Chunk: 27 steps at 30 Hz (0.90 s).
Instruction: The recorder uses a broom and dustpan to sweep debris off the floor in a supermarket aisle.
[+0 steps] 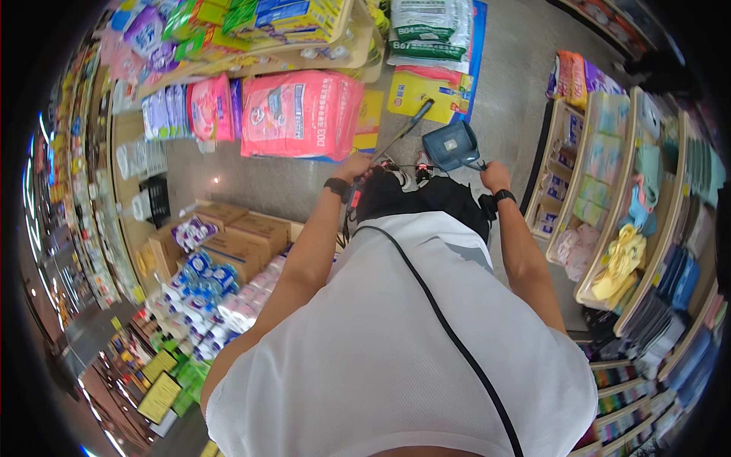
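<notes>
My left hand [355,168], with a dark band at the wrist, is closed around a long thin tool [402,132]. The tool slants away over the floor to a dark end; a grey and red part shows below the hand. I cannot tell exactly what kind of tool it is. My right hand [495,176] grips the dark handle [474,166] of a blue-grey plastic dustpan [451,145]. The dustpan is low in front of my feet, with a pale patch inside. My shoes [422,171] show just behind it.
Pink detergent bags [302,114] stand at the left, near shelving [320,51]. White-and-green sacks [431,34] lie ahead on a yellow and blue board [428,94]. Cardboard boxes [240,245] and paper rolls [254,297] are beside my left arm. Towel shelves [617,251] line the right.
</notes>
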Motion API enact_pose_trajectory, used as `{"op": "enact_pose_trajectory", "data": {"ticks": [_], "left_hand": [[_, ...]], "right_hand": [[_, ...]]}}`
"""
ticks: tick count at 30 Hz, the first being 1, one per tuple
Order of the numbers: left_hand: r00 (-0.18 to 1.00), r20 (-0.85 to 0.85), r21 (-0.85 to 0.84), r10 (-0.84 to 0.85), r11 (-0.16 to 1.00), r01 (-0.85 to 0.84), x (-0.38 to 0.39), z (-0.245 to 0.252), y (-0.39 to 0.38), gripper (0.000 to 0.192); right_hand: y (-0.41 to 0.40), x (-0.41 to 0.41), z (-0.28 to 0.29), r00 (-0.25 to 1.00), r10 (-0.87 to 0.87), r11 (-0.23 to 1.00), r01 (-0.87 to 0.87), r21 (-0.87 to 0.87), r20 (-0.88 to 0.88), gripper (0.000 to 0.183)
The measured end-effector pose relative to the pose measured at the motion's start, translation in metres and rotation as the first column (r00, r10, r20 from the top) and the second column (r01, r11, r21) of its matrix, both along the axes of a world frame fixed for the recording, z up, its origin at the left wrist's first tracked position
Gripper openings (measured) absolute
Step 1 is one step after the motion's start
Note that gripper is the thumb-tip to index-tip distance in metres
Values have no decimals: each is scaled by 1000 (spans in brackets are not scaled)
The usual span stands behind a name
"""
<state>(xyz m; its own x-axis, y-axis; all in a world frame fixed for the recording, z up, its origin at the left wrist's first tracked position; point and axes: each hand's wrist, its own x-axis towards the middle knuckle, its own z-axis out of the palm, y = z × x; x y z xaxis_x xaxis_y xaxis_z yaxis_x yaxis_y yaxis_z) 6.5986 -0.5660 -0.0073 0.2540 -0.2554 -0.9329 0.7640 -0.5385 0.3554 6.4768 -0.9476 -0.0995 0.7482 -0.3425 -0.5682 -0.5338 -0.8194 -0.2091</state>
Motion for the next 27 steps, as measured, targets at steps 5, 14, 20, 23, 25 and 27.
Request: {"op": "enact_pose_trajectory", "data": {"ticks": [5,14,20,23,25,27], "left_hand": [[974,67,60,216,974,-220,-10,6,31,14],[927,216,32,308,946,-322,-38,-81,73,4],[816,544,-40,-196,965,258,-41,-167,68,20],[799,535,85,-275,958,272,-56,-174,61,18],[540,635,171,-553,782,600,-49,-149,32,9],[575,564,181,-592,769,613,-37,-111,-10,18]], "right_hand": [[-12,8,36,993,117,992,-117,-40,-2,27],[-24,70,52,907,421,901,-417,-118,10,23],[-26,105,49,906,422,899,-423,-114,-31,21],[-16,121,48,919,392,909,-395,-133,-52,22],[-29,120,36,926,367,914,-377,-152,-91,22],[-43,115,25,936,333,923,-349,-163,-115,22]]}}
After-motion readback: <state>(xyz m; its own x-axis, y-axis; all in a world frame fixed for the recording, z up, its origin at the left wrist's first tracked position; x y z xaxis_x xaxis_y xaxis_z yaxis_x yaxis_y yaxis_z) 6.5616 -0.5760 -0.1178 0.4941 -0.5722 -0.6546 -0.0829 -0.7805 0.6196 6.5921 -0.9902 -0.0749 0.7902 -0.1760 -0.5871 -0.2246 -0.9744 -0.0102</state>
